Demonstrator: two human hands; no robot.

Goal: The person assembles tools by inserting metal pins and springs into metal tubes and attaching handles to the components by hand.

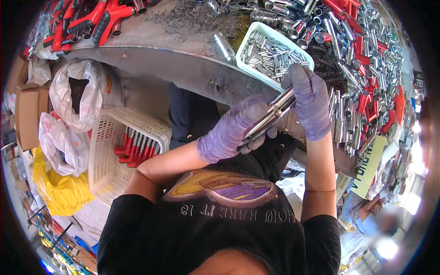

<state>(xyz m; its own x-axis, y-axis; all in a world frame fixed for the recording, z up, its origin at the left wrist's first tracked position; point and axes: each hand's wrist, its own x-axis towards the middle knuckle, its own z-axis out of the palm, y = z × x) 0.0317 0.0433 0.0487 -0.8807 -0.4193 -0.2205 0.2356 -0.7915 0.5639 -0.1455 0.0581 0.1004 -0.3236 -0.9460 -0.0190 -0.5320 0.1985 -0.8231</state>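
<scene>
Both of my hands, in purple knit gloves, hold a shiny chrome metal tube (275,110), tilted up to the right in front of my chest. My left hand (239,124) wraps round its lower end. At the upper end, the fingers of my right hand (310,101) are closed on it. A collar-like step shows midway along the tube; its two ends are partly hidden by the gloves. Just beyond my right hand, a pale green tray (244,67) full of small metal pins (271,54) stands at the table's near edge.
The table (183,62) carries loose springs (176,22), a chrome cylinder (224,47) and red-and-black handles (106,20). Chrome tubes and red parts are heaped at right. Left of my legs, a white plastic crate (101,156) holds red-handled pieces (137,149). White bags (75,117) stand beside it.
</scene>
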